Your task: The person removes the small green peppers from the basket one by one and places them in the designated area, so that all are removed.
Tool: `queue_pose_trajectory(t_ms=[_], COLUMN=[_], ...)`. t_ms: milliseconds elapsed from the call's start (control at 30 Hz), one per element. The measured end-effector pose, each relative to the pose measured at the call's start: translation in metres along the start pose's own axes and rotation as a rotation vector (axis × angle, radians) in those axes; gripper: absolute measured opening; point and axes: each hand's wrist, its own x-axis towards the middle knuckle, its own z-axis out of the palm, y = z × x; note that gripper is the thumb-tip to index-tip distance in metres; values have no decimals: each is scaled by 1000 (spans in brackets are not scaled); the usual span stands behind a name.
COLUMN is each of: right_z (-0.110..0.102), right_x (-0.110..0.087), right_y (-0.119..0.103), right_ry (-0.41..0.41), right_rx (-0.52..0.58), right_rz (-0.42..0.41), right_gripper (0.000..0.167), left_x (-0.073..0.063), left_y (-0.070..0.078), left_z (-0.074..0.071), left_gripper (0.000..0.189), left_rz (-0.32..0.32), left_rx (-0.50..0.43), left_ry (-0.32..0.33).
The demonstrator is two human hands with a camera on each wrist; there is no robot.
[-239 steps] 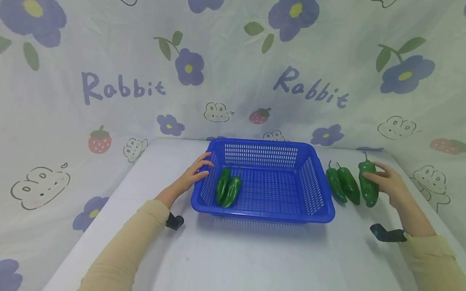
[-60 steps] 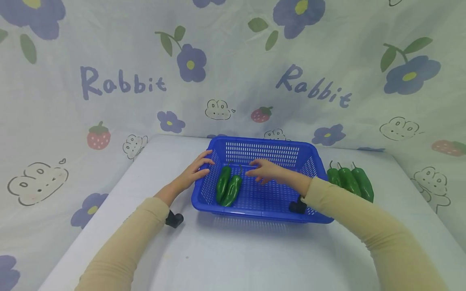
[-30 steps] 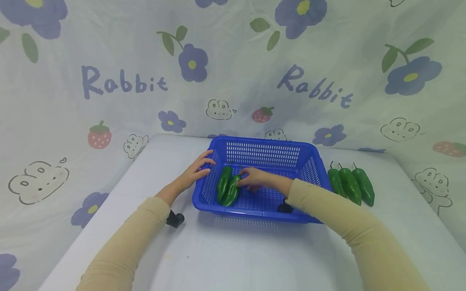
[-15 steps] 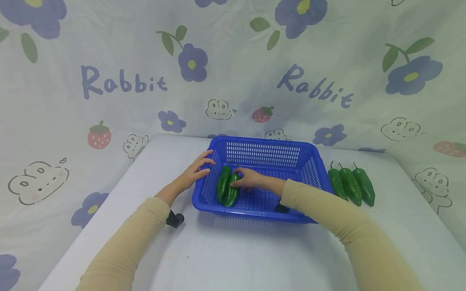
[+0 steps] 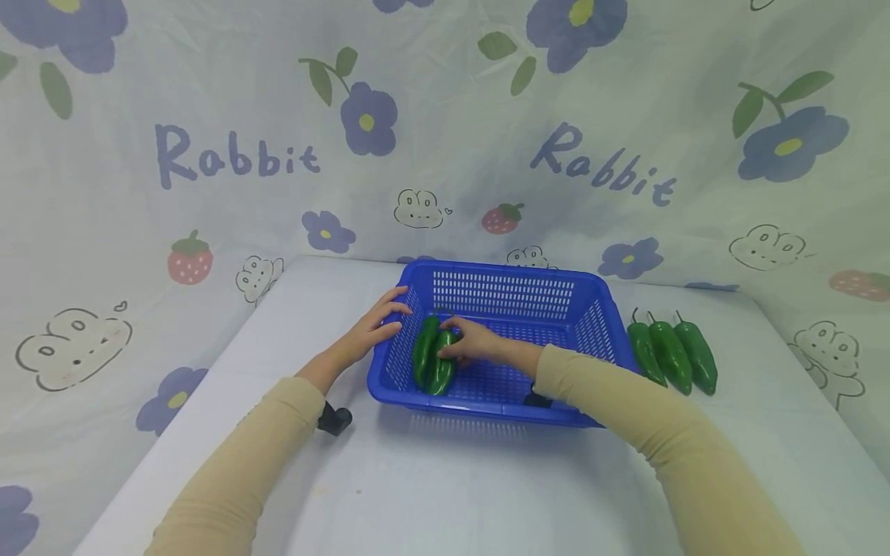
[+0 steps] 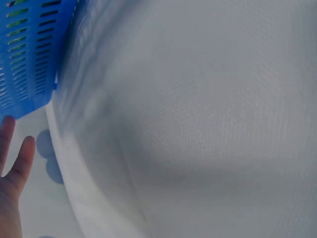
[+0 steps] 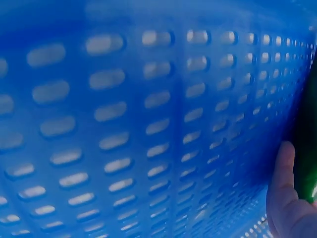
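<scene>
Inside a blue slotted basket (image 5: 417, 403) lie two long green peppers, side by side at its left end. My right hand (image 5: 476, 342) reaches in over the front and grips the right-hand pepper (image 5: 442, 375) near its stem end, thumb on top. The other pepper (image 5: 423, 354) rests against it on the left. In the right wrist view a finger (image 7: 283, 171) shows beside dark green skin. My left hand (image 5: 373, 326) is at the basket's left rim, fingers spread and fairly straight; two of its fingertips show by the basket wall (image 6: 29, 94) in the left wrist view.
Three more green peppers (image 5: 672, 357) lie in a row on the white table (image 5: 431, 494), right of the basket. A patterned cloth (image 5: 445, 147) hangs behind the table. Dark devices (image 5: 335, 420) are strapped to both wrists.
My right hand set a third pepper in the table row, then came left into the basket and took hold of the right-hand pepper, which shifted slightly. My left hand has stayed put.
</scene>
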Motion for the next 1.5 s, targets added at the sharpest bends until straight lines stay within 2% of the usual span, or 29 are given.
queue_pose_trajectory(t_ms=[333, 600, 767, 800, 1033, 1500], right_z=[-5, -11, -17, -19, -30, -43], right_x=[0, 2, -3, -4, -5, -14], right_y=[1, 3, -1, -1, 1, -4], right_ry=[-5, -3, -24, -31, -37, -9], right_rx=[-6, 83, 91, 96, 137, 241], right_rz=[-32, -68, -96, -106, -148, -155], right_gripper=[59, 56, 54, 54, 55, 58], left_x=[0, 1, 1, 1, 8, 8], left_y=[2, 1, 0, -1, -41, -42], left_z=[0, 1, 1, 1, 1, 2], left_gripper=[33, 33, 33, 33, 32, 32], left_rz=[3, 5, 4, 7, 30, 17], left_rx=[0, -12, -14, -18, 7, -14], left_ry=[2, 1, -1, 0, 19, 24])
